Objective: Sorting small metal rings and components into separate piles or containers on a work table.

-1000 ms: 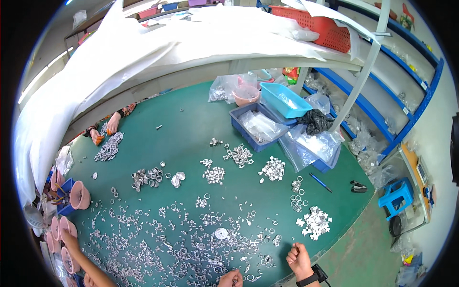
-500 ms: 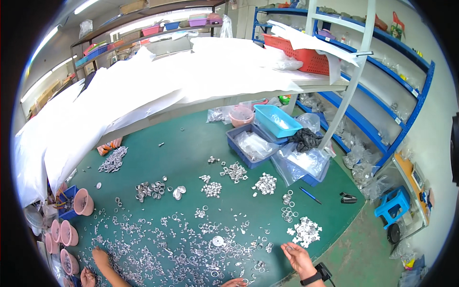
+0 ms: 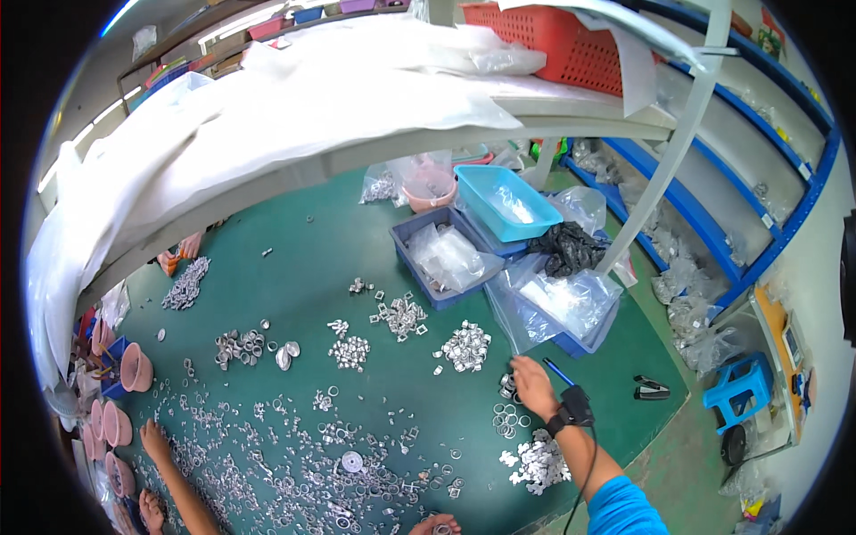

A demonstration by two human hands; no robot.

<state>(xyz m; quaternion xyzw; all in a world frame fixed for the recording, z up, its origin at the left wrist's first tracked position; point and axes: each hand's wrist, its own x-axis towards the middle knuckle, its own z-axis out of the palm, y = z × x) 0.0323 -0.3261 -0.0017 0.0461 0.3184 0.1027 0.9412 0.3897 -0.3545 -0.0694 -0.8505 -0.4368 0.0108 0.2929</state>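
Note:
My right hand (image 3: pixel 532 390) reaches over a small group of ring-shaped metal parts (image 3: pixel 508 385). Its fingers are drawn together beside them, and what they hold, if anything, is hidden. Just nearer lie flat metal rings (image 3: pixel 510 421) and a heap of silvery flat pieces (image 3: pixel 541 464). At the lower edge my left hand (image 3: pixel 434 525), partly cut off, is closed around metal rings (image 3: pixel 441 530). Ahead of it, many loose small metal parts (image 3: pixel 294 473) are scattered over the green table (image 3: pixel 294 209), with a round pale disc (image 3: pixel 352 461) among them.
A co-worker's hand (image 3: pixel 153 440) works at the left, near pink cups (image 3: pixel 136 367). Sorted metal heaps (image 3: pixel 466 346) lie mid-table. Blue trays (image 3: pixel 437 297), a turquoise basin (image 3: pixel 506 214), a pen (image 3: pixel 559 372) and a stapler (image 3: pixel 652 388) stand or lie rightward. A shelf post (image 3: pixel 664 169) rises behind.
My right hand has moved forward and slightly left, from the near edge beside the silvery heap to the ring-shaped parts. The whole view has shifted, and a hand now shows at the far left heap.

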